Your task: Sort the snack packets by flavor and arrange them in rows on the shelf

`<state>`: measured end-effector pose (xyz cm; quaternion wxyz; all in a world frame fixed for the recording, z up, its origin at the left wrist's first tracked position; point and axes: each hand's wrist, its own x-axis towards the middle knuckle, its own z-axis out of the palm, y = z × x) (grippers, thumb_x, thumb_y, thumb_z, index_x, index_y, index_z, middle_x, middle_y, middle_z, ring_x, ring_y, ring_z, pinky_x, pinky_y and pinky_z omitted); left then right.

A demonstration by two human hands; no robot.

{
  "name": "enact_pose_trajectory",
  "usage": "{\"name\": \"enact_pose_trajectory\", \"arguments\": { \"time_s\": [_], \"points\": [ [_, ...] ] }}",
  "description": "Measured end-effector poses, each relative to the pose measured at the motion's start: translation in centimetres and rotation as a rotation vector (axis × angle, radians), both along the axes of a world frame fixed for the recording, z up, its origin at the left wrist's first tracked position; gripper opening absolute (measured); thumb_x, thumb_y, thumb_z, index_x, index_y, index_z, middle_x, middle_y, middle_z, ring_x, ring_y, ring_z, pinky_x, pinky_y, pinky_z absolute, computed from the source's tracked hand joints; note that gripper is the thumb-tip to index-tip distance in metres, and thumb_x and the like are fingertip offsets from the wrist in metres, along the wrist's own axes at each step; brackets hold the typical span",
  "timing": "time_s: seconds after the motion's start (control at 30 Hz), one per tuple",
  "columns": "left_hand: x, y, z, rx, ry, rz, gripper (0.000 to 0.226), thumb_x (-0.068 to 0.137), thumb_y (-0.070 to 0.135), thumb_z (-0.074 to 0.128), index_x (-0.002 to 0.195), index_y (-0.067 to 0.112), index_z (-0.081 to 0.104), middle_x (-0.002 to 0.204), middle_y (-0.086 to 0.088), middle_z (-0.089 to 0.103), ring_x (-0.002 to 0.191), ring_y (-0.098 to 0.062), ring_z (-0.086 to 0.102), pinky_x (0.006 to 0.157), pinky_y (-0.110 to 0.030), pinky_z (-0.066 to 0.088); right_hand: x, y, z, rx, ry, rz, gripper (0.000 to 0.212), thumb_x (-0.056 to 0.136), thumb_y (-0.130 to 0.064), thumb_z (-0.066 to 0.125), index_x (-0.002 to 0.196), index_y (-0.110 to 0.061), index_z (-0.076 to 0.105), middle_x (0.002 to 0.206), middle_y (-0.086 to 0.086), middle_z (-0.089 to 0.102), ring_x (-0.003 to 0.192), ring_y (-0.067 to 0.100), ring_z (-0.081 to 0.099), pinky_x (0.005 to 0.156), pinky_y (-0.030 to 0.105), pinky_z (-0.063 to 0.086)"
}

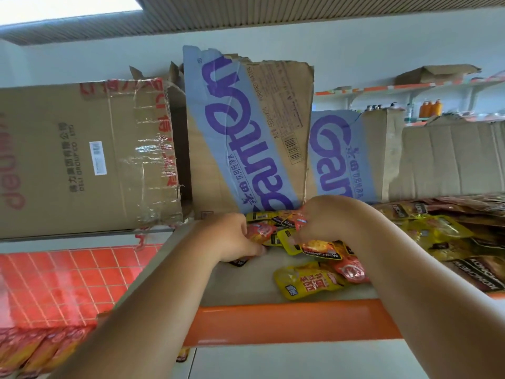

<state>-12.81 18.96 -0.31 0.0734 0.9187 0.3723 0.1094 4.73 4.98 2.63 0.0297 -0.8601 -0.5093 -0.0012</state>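
Bright, even light overall. Ceiling panel (68, 6) at top left is blown out to pure white. Glare streaks on the tape (153, 149) of the left cardboard box (54, 160). There's sheen on the red tiles (60, 283), the glossy packets (308, 281) and the orange front of the shelf (287, 321). Shadows weak, only a faint grey under the forearms (153, 310). Strong wide-angle bend: ceiling lines and box edges curve, forearms stretch at the bottom. Far racks (437, 88) at right soft, bottom-left corner smeared. Slight haze throughout.
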Motion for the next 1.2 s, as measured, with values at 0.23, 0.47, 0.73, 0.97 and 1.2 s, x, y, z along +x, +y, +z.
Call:
{"name": "enact_pose_trajectory", "arguments": {
  "time_s": [0.23, 0.47, 0.73, 0.97, 1.2],
  "points": [
    [-0.2, 0.3, -0.2, -0.017, -0.058, -0.02, 0.048, 0.061, 0.07, 0.079, 0.089, 0.036, 0.059, 0.091, 0.013, 0.064, 0.082, -0.009, 0.062, 0.065, -0.034, 0.051, -0.5, -2.1, 0.8, 0.0, 0.102, 0.149, 0.035, 0.079, -0.045, 0.08, 0.102, -0.031, 0.058, 0.098, -0.008, 0.058, 0.083, 0.011, 0.055, 0.062, 0.027, 0.039],
    [-1.5, -0.5, -0.1, 0.063, -0.199, -0.017, 0.046, 0.062, 0.07, 0.078, 0.09, 0.04, 0.057, 0.087, 0.016, 0.062, 0.078, -0.004, 0.058, 0.058, -0.029, 0.037, -1.7, -2.8, 0.4, -0.021, 0.017, 0.175, 0.043, 0.084, -0.039, 0.078, 0.12, -0.027, 0.057, 0.106, -0.007, 0.056, 0.087, 0.013, 0.053, 0.06, 0.024, 0.035],
    [-6.5, -1.2, 0.2, 0.224, -0.442, -0.07, 0.041, 0.066, 0.061, 0.078, 0.095, 0.042, 0.055, 0.087, 0.021, 0.061, 0.076, 0.002, 0.056, 0.058, -0.025, 0.041, -3.7, -2.5, 1.5, 0.452, 0.19, 0.139, 0.026, 0.073, -0.034, 0.083, 0.077, -0.023, 0.06, 0.086, 0.0, 0.065, 0.076, 0.02, 0.063, 0.064, 0.032, 0.048],
    [-15.7, 0.2, 1.5, 0.322, -0.598, -0.034, 0.035, 0.071, 0.045, 0.083, 0.096, 0.035, 0.061, 0.088, 0.014, 0.065, 0.078, -0.009, 0.061, 0.067, -0.031, 0.052, -13.0, 0.8, 1.5, 0.703, 0.275, 0.294, 0.022, 0.07, -0.031, 0.084, 0.065, -0.027, 0.062, 0.058, -0.021, 0.057, 0.051, -0.001, 0.052, 0.047, 0.013, 0.035],
    [-30.4, 2.9, 1.1, 0.393, -0.578, 0.131, 0.041, 0.077, 0.052, 0.08, 0.111, 0.039, 0.061, 0.1, 0.013, 0.063, 0.09, -0.016, 0.061, 0.074, -0.034, 0.053, -26.4, 6.6, 1.3, 0.686, 0.289, 0.421, 0.023, 0.074, -0.034, 0.086, 0.073, -0.033, 0.063, 0.08, -0.015, 0.064, 0.067, 0.002, 0.061, 0.053, 0.014, 0.04]
  ]
}}
